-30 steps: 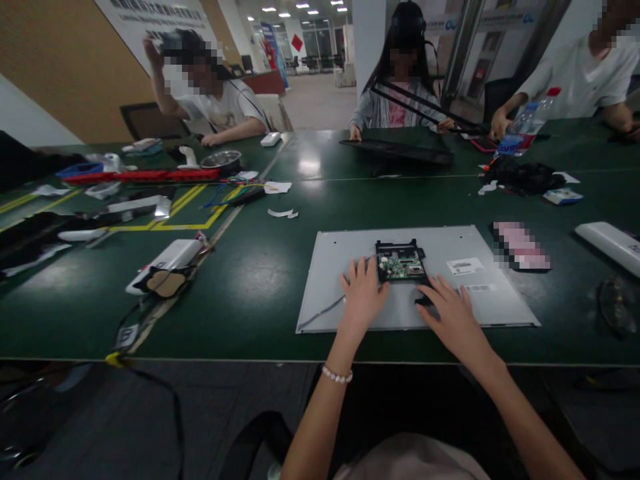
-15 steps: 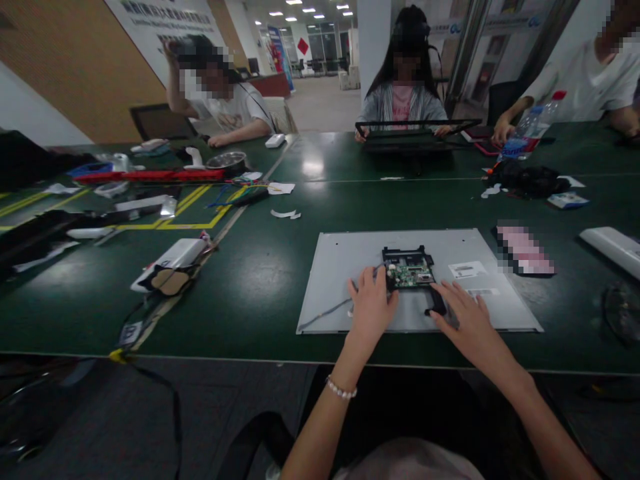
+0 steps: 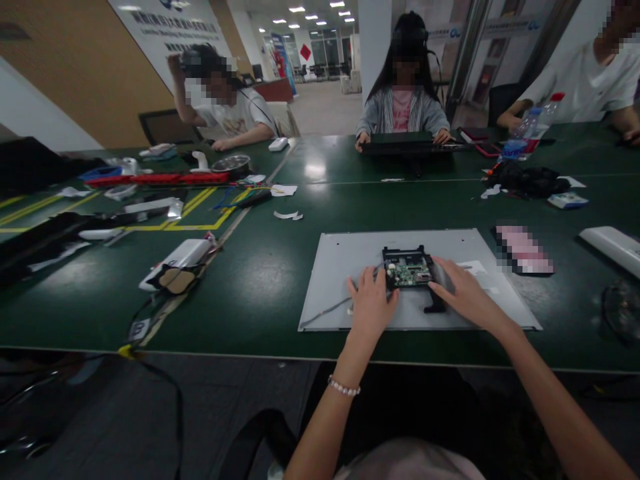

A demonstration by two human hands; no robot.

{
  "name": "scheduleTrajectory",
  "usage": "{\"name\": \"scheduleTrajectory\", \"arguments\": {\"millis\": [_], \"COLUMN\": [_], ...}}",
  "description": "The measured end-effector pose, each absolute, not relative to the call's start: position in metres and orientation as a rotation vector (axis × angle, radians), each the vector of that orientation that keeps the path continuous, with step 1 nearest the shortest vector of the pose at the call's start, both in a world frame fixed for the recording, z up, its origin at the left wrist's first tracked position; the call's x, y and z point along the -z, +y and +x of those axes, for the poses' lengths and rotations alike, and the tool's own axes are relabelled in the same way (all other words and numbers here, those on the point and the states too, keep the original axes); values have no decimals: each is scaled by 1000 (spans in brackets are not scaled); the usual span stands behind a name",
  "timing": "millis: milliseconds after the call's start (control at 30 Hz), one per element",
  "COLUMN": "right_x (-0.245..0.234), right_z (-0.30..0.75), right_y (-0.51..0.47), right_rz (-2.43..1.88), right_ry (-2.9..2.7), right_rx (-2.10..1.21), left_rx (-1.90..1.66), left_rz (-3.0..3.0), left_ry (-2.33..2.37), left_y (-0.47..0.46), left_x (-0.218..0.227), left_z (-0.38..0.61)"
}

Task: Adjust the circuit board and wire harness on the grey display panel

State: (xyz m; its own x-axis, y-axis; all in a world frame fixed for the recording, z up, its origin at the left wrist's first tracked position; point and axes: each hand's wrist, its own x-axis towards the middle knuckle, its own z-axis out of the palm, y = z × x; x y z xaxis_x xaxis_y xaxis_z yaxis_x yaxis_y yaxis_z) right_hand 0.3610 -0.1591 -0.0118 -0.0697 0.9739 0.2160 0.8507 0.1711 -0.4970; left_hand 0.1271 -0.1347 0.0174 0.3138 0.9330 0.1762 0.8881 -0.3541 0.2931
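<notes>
A grey metal panel (image 3: 350,257) lies flat on the green table (image 3: 260,273) in front of me. A green circuit board (image 3: 409,272) in a black frame sits on its middle. My left hand (image 3: 371,303) rests flat on the panel with fingers spread, its fingertips touching the board's left edge. My right hand (image 3: 463,293) lies at the board's right edge, fingers stretched toward it. A small black part (image 3: 434,305) lies on the panel just below that hand. A thin cable (image 3: 327,310) runs left from under my left hand.
Three other people sit across the table; one holds a dark flat panel (image 3: 405,143). A white device (image 3: 177,263) lies left, a pixelated pink item (image 3: 523,249) and a white bar (image 3: 613,245) right. A water bottle (image 3: 525,130), black cloth (image 3: 530,179) and red strip (image 3: 155,179) lie farther back.
My right hand has slid up from the panel's lower part to the board's right edge, uncovering the small black part. My left hand stays put. The person opposite lowered the dark panel flat.
</notes>
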Motion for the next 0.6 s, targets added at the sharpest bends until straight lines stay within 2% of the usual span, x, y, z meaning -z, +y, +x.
{"name": "scheduleTrajectory", "arguments": {"millis": [600], "right_x": [13], "right_z": [381], "right_y": [-137], "right_rz": [-1549], "right_ry": [-2051], "right_rx": [-403], "left_rx": [-498], "left_rz": [2455], "left_ry": [1725], "left_y": [-134], "left_x": [-10], "left_z": [129]}}
